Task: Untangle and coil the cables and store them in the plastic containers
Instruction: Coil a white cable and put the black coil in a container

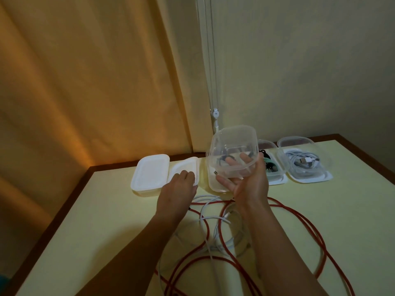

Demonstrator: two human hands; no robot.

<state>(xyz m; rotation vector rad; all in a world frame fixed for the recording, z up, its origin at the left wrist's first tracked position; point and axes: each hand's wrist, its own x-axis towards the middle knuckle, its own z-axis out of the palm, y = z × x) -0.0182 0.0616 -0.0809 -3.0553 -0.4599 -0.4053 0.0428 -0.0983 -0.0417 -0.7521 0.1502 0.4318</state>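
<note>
Fingers (243,157) of the right hand (245,180) are seen curled up around a clear tub (232,150), which is held tilted above the table (106,210); a dark cable (224,162) is glimpsed inside it, though whether it is neatly coiled cannot be told. Left hand (179,186) is laid with fingers fairly straight on a white lid (183,170), just left of the tub; nothing appears to be gripped.

Right of the tub, two open tubs are noted: one with black and green cables (270,165), one with a white coil (303,162). Left of the lid, a closed white box (149,171) is set. Nearer the person than the tub, a red cable (288,214) and a white cable (208,212) are left tangled together.

Step judged: a filled tub is being closed. Next, the lid would need to be picked up, matched to the tub rim and pressed on evenly, with the tub levelled so that no cable is pinched.
</note>
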